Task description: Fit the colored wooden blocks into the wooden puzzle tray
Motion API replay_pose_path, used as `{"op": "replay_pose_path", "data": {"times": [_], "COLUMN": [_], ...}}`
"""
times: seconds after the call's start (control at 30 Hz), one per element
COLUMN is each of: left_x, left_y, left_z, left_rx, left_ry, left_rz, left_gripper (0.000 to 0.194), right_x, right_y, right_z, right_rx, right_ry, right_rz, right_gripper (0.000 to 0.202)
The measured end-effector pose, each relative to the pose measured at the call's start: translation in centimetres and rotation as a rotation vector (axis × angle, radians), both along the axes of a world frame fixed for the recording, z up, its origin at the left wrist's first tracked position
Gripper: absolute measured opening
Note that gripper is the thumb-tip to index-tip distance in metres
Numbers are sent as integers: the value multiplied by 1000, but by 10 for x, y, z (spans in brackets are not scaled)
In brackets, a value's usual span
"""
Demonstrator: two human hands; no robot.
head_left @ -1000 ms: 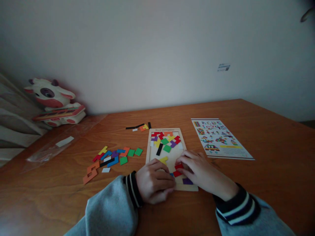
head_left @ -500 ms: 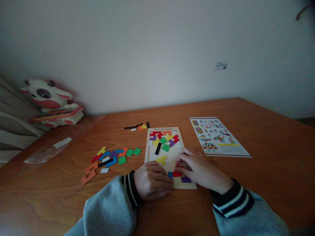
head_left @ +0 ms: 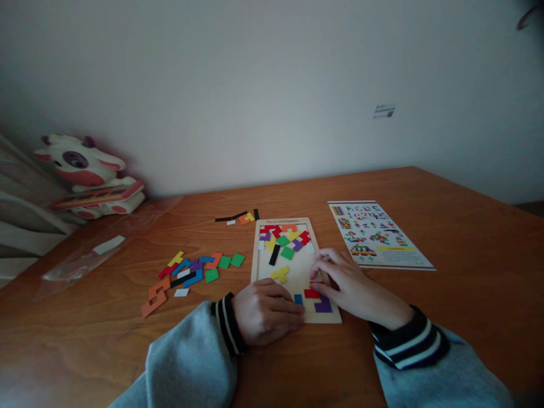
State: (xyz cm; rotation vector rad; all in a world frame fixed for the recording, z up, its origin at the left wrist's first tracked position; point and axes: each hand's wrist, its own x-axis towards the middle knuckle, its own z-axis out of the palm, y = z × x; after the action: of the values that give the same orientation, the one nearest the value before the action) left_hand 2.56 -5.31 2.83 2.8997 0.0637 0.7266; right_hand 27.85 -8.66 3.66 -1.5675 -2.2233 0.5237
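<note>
A wooden tray (head_left: 254, 260) holds flat coloured pieces, several bunched at its far end. My left hand (head_left: 268, 311) rests over the tray's near left corner, fingers together beside a blue piece (head_left: 298, 298); what they hold, if anything, is hidden. At the tray's right side my right hand (head_left: 340, 280) has its thumb and fingers curled over a red piece (head_left: 312, 293), touching it. A purple piece (head_left: 323, 305) lies just below that, near the right corner. A yellow piece (head_left: 280, 275) lies mid-tray, with a black bar (head_left: 274, 255) farther up.
Loose pieces (head_left: 193, 276) spread left of the tray, with a few more (head_left: 244, 219) beyond it. A printed pattern sheet (head_left: 378, 235) lies at the right. A cow toy (head_left: 91, 175) and a clear plastic bag (head_left: 76, 263) are at the left.
My right hand has shifted slightly right, and the red piece has moved right, away from the blue one. The purple piece now shows more fully.
</note>
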Motion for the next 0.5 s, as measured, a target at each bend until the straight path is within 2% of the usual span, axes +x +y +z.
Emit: {"op": "replay_pose_path", "data": {"times": [0.3, 0.5], "left_x": [-1, 0], "left_y": [1, 1], "left_z": [1, 1], "left_rx": [34, 16], "left_ry": [-53, -52], "left_rz": [15, 8], "left_gripper": [13, 13], "right_x": [13, 8], "right_y": [8, 6], "right_z": [-13, -9], "right_rx": [36, 35], "right_ry": [69, 65], "right_rz": [70, 44], "right_gripper": [16, 10]}}
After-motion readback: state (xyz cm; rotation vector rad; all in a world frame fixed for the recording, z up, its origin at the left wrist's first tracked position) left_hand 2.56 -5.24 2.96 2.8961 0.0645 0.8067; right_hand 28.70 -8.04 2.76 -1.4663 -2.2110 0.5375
